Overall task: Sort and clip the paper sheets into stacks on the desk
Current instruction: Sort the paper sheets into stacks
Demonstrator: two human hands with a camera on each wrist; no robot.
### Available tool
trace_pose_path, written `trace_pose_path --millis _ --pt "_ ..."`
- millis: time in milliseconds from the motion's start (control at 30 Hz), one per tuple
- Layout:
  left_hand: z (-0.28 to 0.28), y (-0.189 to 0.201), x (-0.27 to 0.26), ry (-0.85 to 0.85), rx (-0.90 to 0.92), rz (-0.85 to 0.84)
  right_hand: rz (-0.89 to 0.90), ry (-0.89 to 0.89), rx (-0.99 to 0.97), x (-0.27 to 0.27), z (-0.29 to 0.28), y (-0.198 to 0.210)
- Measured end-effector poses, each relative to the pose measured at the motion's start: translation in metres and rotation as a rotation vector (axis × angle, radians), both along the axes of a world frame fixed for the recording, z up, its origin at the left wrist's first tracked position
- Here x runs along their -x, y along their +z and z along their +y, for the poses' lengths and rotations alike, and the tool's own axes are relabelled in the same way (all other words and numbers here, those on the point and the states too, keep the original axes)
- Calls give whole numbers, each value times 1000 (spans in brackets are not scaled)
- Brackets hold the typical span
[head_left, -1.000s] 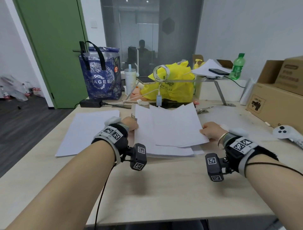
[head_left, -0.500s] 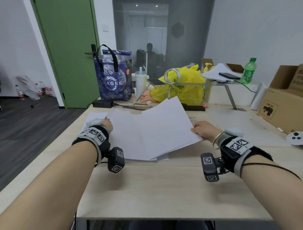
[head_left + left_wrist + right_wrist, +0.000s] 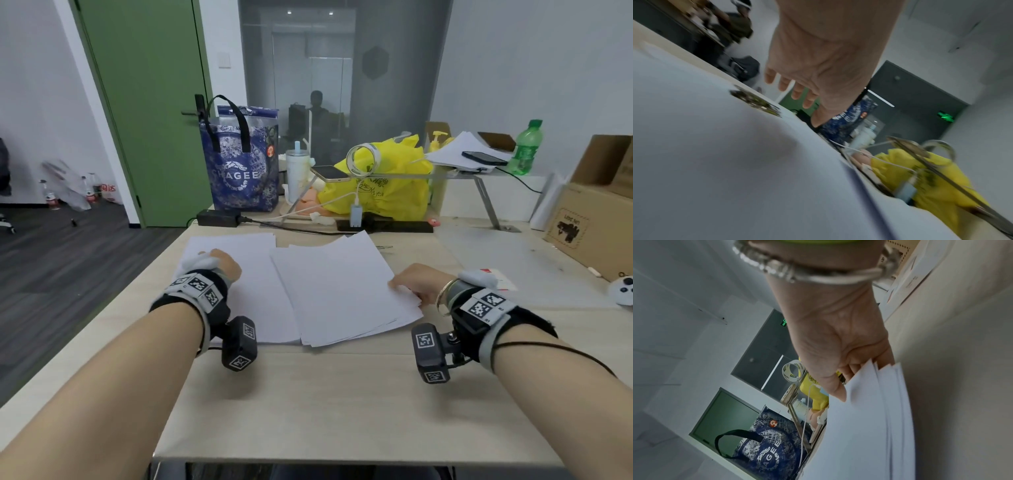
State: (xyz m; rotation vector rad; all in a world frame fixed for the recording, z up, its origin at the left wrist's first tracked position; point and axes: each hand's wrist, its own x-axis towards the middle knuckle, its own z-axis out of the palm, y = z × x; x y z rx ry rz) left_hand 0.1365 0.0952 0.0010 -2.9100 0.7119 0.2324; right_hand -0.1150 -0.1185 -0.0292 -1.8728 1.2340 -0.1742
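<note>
Right hand (image 3: 416, 282): pinching the near right corner of a loose sheaf of white paper sheets (image 3: 342, 287); thumb on top, fingers (image 3: 882, 356) curled beneath, as seen from the right wrist view. Corner raised off the desk (image 3: 308, 411); edges of sheets fanned and uneven at the pinch, several layers visible. Rest of sheaf lying leftward and away from the grip, overlapping the neighbouring stack along its left edge.

Left hand (image 3: 222, 265): not holding anything; fingers (image 3: 808, 100) extended and relaxed, spread slightly, hovering just above or barely on a second stack of white paper (image 3: 236, 274). Contact with paper: cannot tell. Stack flat on desk directly under this hand, running toward the far edge and the near edge alike.

Small dark object (image 3: 756, 101) on the paper beyond the left fingertips, blurred in left wrist view; identity unclear.

Further items, all beyond both grips at the far side of the desk:
- Blue patterned tote bag (image 3: 241, 164), black handles, upright, past the left hand.
- White tumbler (image 3: 297, 171) with straw, right of bag.
- Yellow plastic bag (image 3: 387, 181), past the held sheaf.
- Coiled white cable (image 3: 363, 159) and phone (image 3: 330, 173) on a metal riser shelf.
- Black power adapter (image 3: 217, 217) beyond the left stack.
- Green bottle (image 3: 525, 147), far right of shelf.
- Cardboard boxes (image 3: 596, 202) and white controller (image 3: 621, 291), well to the right of the right hand.
</note>
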Motion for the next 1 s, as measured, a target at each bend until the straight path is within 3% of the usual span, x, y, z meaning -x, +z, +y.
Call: trace_pose_path --millis 133,233,400,633,733,900,1000 --pt "-25 -7 31 -136 197 84 33 51 140 -18 11 8" --pt "-35 -14 62 -218 170 196 11 38 206 -29 19 5" --pt "-49 -9 72 -258 256 293 -223 -19 217 -20 10 11" --pt "-61 -16 81 -306 327 362 -375 -72 202 28 2 27" --pt "-66 -15 89 -262 507 452 -466 -83 179 39 3 29" --pt "-73 -13 80 -198 987 895 -578 -92 127 45 4 26" --pt "-80 -9 80 -238 1154 905 -578 -96 109 51 5 23"
